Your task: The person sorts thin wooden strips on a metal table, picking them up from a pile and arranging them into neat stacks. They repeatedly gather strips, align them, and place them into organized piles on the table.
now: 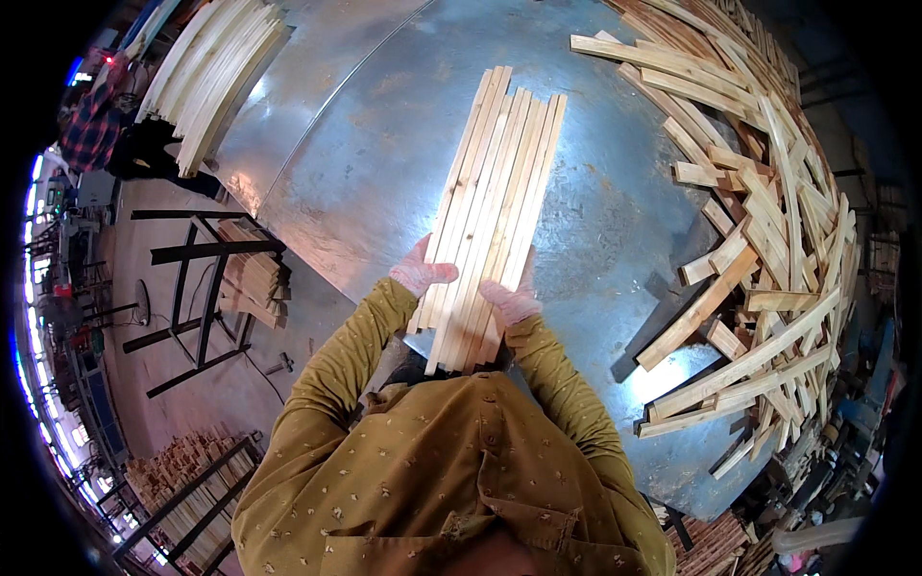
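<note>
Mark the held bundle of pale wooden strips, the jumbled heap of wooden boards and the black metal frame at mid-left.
Bundle of pale wooden strips [492, 206]: head view, middle strips.
Heap of wooden boards [766, 204]: head view, a central board.
Black metal frame [211, 252]: head view, upper long bar.

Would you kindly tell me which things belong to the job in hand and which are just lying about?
Job in hand:
narrow pale wooden strips, gripped by left hand and right hand
shiny grey metal tabletop beneath
possibly the jumbled pale wooden pieces at right

Apparently just lying about:
black metal frame, left
stacked wooden strips, lower left
</note>
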A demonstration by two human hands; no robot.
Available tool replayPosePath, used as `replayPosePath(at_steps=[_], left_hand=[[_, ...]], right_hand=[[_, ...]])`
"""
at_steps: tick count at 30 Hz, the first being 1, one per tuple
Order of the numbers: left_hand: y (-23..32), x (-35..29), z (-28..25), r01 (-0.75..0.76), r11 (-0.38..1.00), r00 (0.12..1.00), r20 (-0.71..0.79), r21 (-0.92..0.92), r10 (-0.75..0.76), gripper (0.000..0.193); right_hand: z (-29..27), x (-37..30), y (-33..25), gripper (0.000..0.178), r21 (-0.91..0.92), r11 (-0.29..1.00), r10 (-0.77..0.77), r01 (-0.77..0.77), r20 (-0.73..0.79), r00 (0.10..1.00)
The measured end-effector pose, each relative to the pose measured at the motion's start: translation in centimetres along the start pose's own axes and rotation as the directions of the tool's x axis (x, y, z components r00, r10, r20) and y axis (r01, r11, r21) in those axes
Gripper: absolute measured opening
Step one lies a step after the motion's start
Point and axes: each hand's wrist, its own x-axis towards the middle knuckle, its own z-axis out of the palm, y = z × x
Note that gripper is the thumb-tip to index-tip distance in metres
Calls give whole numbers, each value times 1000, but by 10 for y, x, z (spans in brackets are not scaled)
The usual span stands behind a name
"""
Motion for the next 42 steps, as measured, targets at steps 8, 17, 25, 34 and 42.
replayPosePath(at_steps=[8,17,25,34,42], left_hand=[[47,-6,-70,3,1000,999,-42,-22,-4,108],[196,-1,-268,-127,992,989,-80,12,128,108],[367,30,-499,414,327,893,-448,849,34,70],[347,-44,-566,117,339,365,-358,933,860,61],[241,-66,-675,-305,903,724,-690,-303,13,93]], right_hand=[[58,46,45,110,5,1000,17,-17,94,995],[256,168,149,116,-426,904,-7,39,76,997],[462,273,264,119,-979,192,245,-71,-23,969],[519,348,211,65,-960,72,-29,269,268,963],[573,524,82,44,-823,-551,-197,138,289,937]])
